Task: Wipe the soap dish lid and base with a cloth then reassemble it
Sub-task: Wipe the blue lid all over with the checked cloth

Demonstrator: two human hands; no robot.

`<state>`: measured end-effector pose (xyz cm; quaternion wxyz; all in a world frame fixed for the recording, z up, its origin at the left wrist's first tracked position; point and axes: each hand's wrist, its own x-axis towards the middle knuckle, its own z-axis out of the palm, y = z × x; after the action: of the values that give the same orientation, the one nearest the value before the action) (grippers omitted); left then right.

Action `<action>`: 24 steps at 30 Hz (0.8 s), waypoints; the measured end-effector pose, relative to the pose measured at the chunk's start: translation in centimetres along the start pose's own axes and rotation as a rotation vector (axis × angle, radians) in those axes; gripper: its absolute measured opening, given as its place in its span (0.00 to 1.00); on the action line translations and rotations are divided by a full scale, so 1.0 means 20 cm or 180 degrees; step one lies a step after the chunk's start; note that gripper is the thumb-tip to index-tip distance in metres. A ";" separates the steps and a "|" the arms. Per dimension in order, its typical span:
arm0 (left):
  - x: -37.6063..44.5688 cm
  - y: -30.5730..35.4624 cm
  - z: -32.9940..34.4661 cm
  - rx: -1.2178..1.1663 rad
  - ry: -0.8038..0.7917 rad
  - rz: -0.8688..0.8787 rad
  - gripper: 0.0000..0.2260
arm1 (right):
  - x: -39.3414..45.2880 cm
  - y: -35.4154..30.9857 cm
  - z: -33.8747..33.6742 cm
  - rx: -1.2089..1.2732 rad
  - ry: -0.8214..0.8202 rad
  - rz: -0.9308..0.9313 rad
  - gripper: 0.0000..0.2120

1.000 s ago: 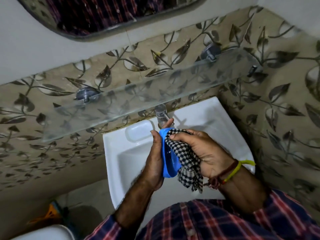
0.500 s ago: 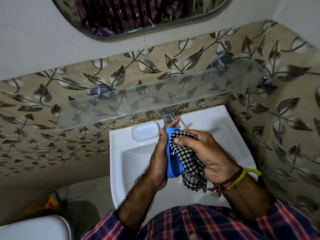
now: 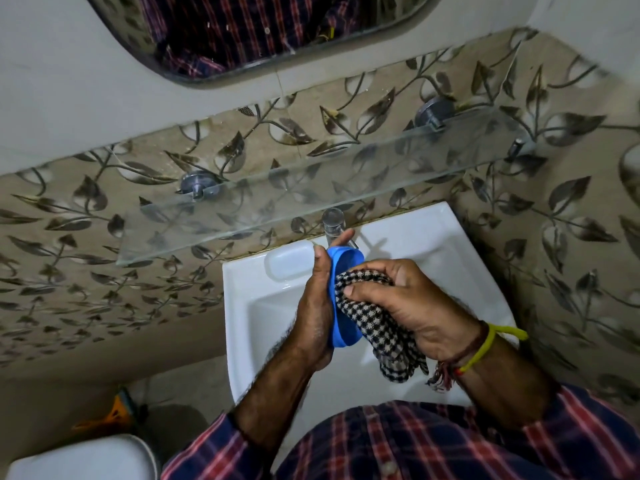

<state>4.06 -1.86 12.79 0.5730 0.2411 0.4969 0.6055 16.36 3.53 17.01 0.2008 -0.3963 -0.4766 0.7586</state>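
Both hands meet over the white ceramic washbasin (image 3: 242, 306). Above the basin, a clear glass shelf (image 3: 311, 195) runs across the leaf-patterned wall tiles (image 3: 104, 237) on round chrome brackets (image 3: 197, 183), and it overhangs the chrome tap (image 3: 333, 225), whose top shows just under the shelf's front edge. To the left of the tap, a white oval soap recess (image 3: 289, 261) lies on the basin's ledge. A curved mirror (image 3: 259, 32) hangs higher on the wall and reflects a plaid shirt. Lower left, a white rounded fixture (image 3: 79, 459) and something orange (image 3: 114, 414) sit on the dim floor; neither is clear enough to name.

Left hand (image 3: 317, 313) stands on edge, palm against the outer side of the blue oval plastic soap dish part (image 3: 337, 306), fingers curled round its far end near the tap, so it is gripped upright with its hollow side facing right. Whether this piece is the lid or the base cannot be told. Right hand (image 3: 415, 306) is closed around a bunched black-and-white checked cloth (image 3: 377, 323), thumb and fingers pressing the fabric into the blue hollow. A loose end of the cloth hangs below the dish over the bowl. Yellow and red threads (image 3: 485, 344) circle the right wrist, and plaid sleeves (image 3: 450, 441) fill the bottom of the view.
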 end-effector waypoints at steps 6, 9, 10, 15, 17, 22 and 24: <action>0.04 0.05 -0.02 0.0074 -0.0019 0.0086 0.28 | -0.01 0.01 0.02 -0.0250 -0.0150 -0.0119 0.05; 0.05 0.07 -0.03 0.0093 -0.0049 0.0077 0.28 | -0.03 0.01 0.02 -0.0425 -0.0176 -0.0068 0.06; 0.05 0.07 -0.03 0.0098 -0.0070 0.0072 0.28 | -0.02 0.00 0.02 -0.0430 -0.0156 -0.0108 0.05; 0.08 0.09 -0.02 0.0232 0.0052 0.0236 0.27 | -0.05 0.00 0.02 -0.0765 -0.0269 -0.0392 0.05; 0.09 0.10 -0.02 0.0331 0.0077 0.0252 0.27 | -0.06 0.00 0.02 -0.0943 -0.0293 -0.0394 0.05; 0.08 0.06 -0.02 0.0452 0.0083 0.0233 0.27 | -0.04 -0.01 0.01 -0.1006 -0.0384 -0.0401 0.04; 0.07 0.08 -0.02 0.0441 0.0117 0.0209 0.27 | -0.04 0.00 0.02 -0.0868 -0.0446 -0.0378 0.02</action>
<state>2.75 -0.38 13.57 0.5256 0.2853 0.5399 0.5924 16.58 2.80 17.39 0.1560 -0.3372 -0.6105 0.6995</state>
